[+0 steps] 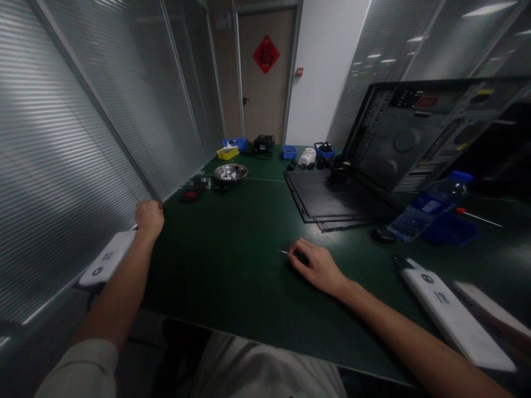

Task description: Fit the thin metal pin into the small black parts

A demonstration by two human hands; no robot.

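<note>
Thin metal-shafted tool in your right grip, with parts and containers set about a stack of flat black panels

Your right grip (309,262) is partly curled, thumb and fingers closed on a thin metal-shafted tool (283,252), low over the dark green tabletop (232,260), nearer you and left of the stack of flat black panels (332,193). Your left grip (150,219), well left of the stack, is curled closed; whether it has hold of anything, you cannot tell.

Possible faults: the slim tip juts bare from your fingers, so a loose pinch could let it twist or drop, and a low sweep could scratch the surface. Right of the stack, the clear blue-capped plastic bottle (429,207) could topple if your right forearm swung outward. The red-handled screwdriver (481,217), farther right, could roll if nudged.

Count: one tool in your grip, one screwdriver, one bottle; one round shiny metal bowl (231,180), left of the stack; one yellow plastic tray (228,155), beyond the bowl; four blue plastic trays (289,152), three beyond the stack or to its far left, one right of it; one open metal computer case (398,132), at its right; three long white slabs (452,315), one far left, two nearer you at right. The panels number at least two; their exact count is unclear.
</note>
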